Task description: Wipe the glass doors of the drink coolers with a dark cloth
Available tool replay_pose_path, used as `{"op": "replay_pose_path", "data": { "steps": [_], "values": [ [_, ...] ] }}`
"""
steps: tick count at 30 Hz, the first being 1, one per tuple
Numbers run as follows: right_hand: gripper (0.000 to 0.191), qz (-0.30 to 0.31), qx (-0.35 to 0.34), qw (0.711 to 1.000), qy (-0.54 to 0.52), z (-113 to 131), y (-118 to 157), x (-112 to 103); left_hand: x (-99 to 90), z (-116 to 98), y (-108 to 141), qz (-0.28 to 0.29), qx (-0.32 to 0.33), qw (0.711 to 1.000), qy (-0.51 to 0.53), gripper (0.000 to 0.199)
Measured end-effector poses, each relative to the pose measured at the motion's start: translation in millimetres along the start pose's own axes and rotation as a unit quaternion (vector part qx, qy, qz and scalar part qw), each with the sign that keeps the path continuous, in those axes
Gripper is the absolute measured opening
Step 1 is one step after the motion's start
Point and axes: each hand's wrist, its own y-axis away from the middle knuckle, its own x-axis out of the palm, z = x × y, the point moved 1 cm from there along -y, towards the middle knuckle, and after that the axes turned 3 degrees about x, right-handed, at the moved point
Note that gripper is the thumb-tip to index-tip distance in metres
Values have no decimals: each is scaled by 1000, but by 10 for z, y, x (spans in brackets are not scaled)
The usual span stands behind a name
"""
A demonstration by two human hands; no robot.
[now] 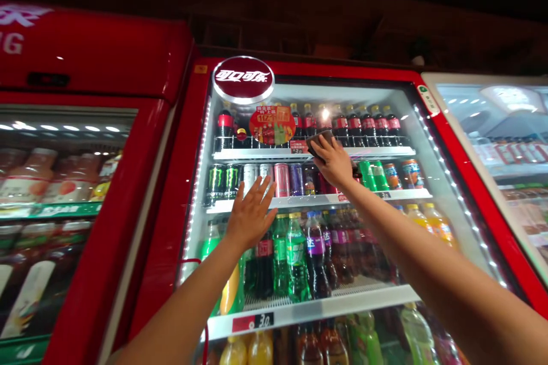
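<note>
A red drinks fridge (171,194) with a glass door stands in front of me. My right hand (334,161) presses a dark cloth (315,141) against the glass, level with the top shelf. Lower and to the left, my left hand (252,214) lies on or close to the glass, fingers spread, holding nothing. Behind the door are cola bottles (353,124), several cans (281,179) and green soda bottles (296,251). A round red sticker (272,124) is on the door, left of the cloth.
Another red fridge (98,63) with juice bottles stands at the left. At the right is a white-framed fridge (466,125). A round lit sign (243,81) sits at the door's upper left corner. A thin red cord (206,325) hangs low on the left.
</note>
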Motion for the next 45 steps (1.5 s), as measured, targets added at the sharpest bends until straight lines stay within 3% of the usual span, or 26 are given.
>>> {"op": "replay_pose_path", "data": {
  "steps": [2,4,6,8,10,12,16,18,20,24,26,28,32,36,40,42,45],
  "values": [
    [50,17,-78,997,-9,30,214,-46,0,-10,2,2,-1,1000,6,64],
    [47,21,-118,993,-22,-100,394,-104,1,-15,8,2,-1,1000,11,63],
    [47,5,-100,994,-32,-281,439,-127,4,-21,18,2,0,1000,13,64],
    [49,-24,-42,998,-38,-370,331,-87,10,-29,29,1,-2,1000,11,66],
    [50,-53,13,998,-36,-272,146,1,16,-40,39,2,-3,1000,8,67],
    [51,-67,29,997,-29,-8,-1,94,18,-51,44,5,-5,1000,4,66],
    [51,-34,-64,997,-27,503,94,152,14,-58,39,14,-10,1000,9,64],
    [50,-7,-130,991,-36,523,286,101,16,-53,35,21,-10,1000,13,64],
    [50,2,-161,986,-41,388,444,36,23,-48,35,27,-10,999,15,64],
    [49,-61,-56,996,-28,146,366,41,47,-49,52,29,-9,999,14,64],
    [49,-89,3,996,-15,248,186,122,53,-54,61,26,-9,1000,13,65],
    [49,-94,11,995,-8,479,48,204,50,-62,65,24,-10,1000,11,66],
    [45,-42,-94,994,-23,826,167,213,23,-79,54,26,-14,999,17,64],
    [40,4,-173,983,-65,589,495,32,16,-91,45,24,-13,999,29,62],
    [38,-35,-113,988,-96,316,388,4,20,-96,50,29,-21,999,26,63],
    [37,-57,-60,992,-93,390,191,88,9,-97,55,32,-21,999,15,64],
    [39,-63,-26,994,-82,712,-42,207,-18,-103,63,42,-17,999,-6,67]
  ]
}}
